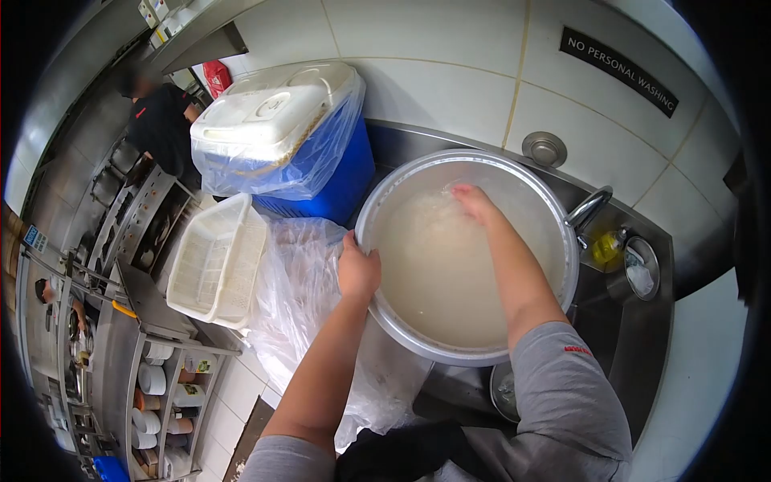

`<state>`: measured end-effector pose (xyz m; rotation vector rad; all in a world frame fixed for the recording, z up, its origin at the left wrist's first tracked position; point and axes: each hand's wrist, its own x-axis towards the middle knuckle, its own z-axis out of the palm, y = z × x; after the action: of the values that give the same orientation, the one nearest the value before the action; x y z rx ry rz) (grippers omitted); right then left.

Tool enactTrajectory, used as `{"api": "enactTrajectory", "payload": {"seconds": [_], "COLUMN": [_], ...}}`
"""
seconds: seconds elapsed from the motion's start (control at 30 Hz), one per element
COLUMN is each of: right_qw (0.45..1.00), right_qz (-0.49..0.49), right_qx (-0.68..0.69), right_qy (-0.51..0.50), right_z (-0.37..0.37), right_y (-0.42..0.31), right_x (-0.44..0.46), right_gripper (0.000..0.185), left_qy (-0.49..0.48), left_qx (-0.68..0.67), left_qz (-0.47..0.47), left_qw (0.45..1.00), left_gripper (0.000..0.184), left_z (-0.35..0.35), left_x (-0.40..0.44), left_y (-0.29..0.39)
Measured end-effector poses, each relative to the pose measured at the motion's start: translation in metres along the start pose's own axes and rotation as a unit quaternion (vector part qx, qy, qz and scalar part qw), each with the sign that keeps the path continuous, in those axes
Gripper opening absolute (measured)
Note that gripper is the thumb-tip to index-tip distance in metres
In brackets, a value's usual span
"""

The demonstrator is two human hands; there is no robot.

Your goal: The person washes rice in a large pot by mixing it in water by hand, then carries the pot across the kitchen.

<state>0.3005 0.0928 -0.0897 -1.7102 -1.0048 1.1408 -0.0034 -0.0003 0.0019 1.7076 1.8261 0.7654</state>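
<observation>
A large round aluminium pot [569, 265] stands over the sink and holds cloudy, whitish water [434, 265]; pale stuff shows faintly below the surface. My left hand [358, 269] is closed on the pot's left rim, thumb towards the inside. Over the far part of the pot, my right hand [475, 202] reaches down into the water. The murky liquid hides most of its fingers, so I cannot see whether it holds anything.
A curved faucet [590, 207] rises beside the pot's right rim. Near it are a yellow liquid bottle [608, 246] and a small metal bowl [657, 269]. Left of the pot are a blue cooler [341, 177], plastic bags [297, 281] and a white basket [197, 265]. Another person [161, 124] stands by the stoves.
</observation>
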Motion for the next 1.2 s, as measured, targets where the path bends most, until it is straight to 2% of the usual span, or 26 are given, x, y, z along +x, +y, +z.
{"api": "enactTrajectory", "payload": {"seconds": [0.03,0.1,0.13,0.2,0.23,0.27,0.3,0.33,0.4,0.43,0.47,0.53,0.57,0.63,0.7,0.77,0.83,0.9,0.97,1.03,1.17,1.2], "right_qw": [1.000,0.988,0.988,0.961,0.961,0.893,0.796,0.755,0.717,0.731,0.676,0.604,0.588,0.555,0.649,0.604,0.593,0.629,0.652,0.724,0.880,0.908], "right_qz": [-0.001,-0.071,-0.071,-0.070,-0.070,-0.107,-0.140,-0.064,0.031,0.047,0.020,-0.010,-0.014,-0.037,-0.007,-0.053,-0.103,-0.112,-0.156,-0.085,-0.023,-0.034], "right_qx": [-0.002,-0.137,-0.139,-0.267,-0.269,-0.436,-0.589,-0.647,-0.683,-0.673,-0.723,-0.764,-0.758,-0.747,-0.684,-0.683,-0.628,-0.577,-0.539,-0.476,-0.257,-0.211], "right_qy": [0.003,0.008,0.011,-0.013,-0.010,-0.008,-0.007,-0.086,-0.135,-0.107,-0.142,-0.229,-0.283,-0.364,-0.333,-0.407,-0.493,-0.509,-0.510,-0.492,-0.399,-0.359], "right_z": [-0.014,-0.042,-0.056,-0.079,-0.087,-0.094,-0.099,-0.093,-0.084,-0.083,-0.081,-0.073,-0.061,-0.037,-0.012,0.013,0.038,0.064,0.107,0.128,0.135,0.135], "right_y": [0.007,0.034,0.039,0.051,0.058,0.067,0.071,0.037,0.015,0.038,0.069,0.078,0.056,0.049,0.007,-0.001,0.006,-0.009,0.038,0.010,-0.018,-0.015], "right_x": [0.000,0.007,0.000,-0.022,-0.033,-0.046,-0.056,-0.090,-0.140,-0.151,-0.153,-0.176,-0.200,-0.219,-0.253,-0.250,-0.237,-0.232,-0.184,-0.163,-0.105,-0.087], "right_gripper": [0.043,0.048,0.048,0.051,0.051,0.052,0.053,0.054,0.058,0.060,0.051,0.032,0.024,0.023,0.023,0.024,0.024,0.025,0.023,0.020,0.024,0.024], "left_qy": [-0.001,0.009,0.008,0.014,0.013,0.012,0.012,0.010,0.017,0.015,0.012,0.007,0.008,0.009,0.005,0.008,0.012,0.011,0.013,0.016,0.013,0.001], "left_qx": [-0.003,0.001,-0.002,-0.010,-0.013,-0.008,-0.003,-0.007,-0.006,-0.008,-0.008,-0.008,-0.014,-0.020,-0.013,-0.007,0.002,-0.009,-0.004,0.000,-0.012,-0.021], "left_qz": [0.002,0.014,0.016,0.017,0.019,0.016,0.013,0.015,0.019,0.021,0.013,0.006,0.002,-0.001,-0.006,0.001,0.007,0.010,0.011,0.011,0.006,-0.005], "left_qw": [1.000,1.000,1.000,1.000,1.000,1.000,1.000,1.000,1.000,1.000,1.000,1.000,1.000,1.000,1.000,1.000,1.000,1.000,1.000,1.000,1.000,1.000], "left_gripper": [0.060,0.060,0.060,0.060,0.060,0.060,0.060,0.060,0.060,0.060,0.060,0.060,0.057,0.054,0.054,0.057,0.059,0.059,0.058,0.058,0.056,0.054], "left_z": [0.001,0.002,0.002,0.003,0.003,0.003,0.003,0.003,0.003,0.002,0.001,-0.001,-0.002,-0.003,-0.004,0.000,0.000,0.000,-0.001,-0.001,-0.005,-0.006], "left_x": [0.000,0.001,0.001,0.001,0.001,0.002,0.002,0.002,0.001,0.000,0.000,-0.001,-0.002,-0.003,-0.004,-0.002,0.000,0.000,-0.002,-0.002,-0.004,-0.004], "left_y": [-0.001,-0.003,-0.003,-0.004,-0.005,-0.005,-0.005,-0.005,-0.004,-0.003,-0.001,0.001,0.002,0.004,0.005,0.001,-0.002,-0.001,0.002,0.002,0.006,0.008]}}
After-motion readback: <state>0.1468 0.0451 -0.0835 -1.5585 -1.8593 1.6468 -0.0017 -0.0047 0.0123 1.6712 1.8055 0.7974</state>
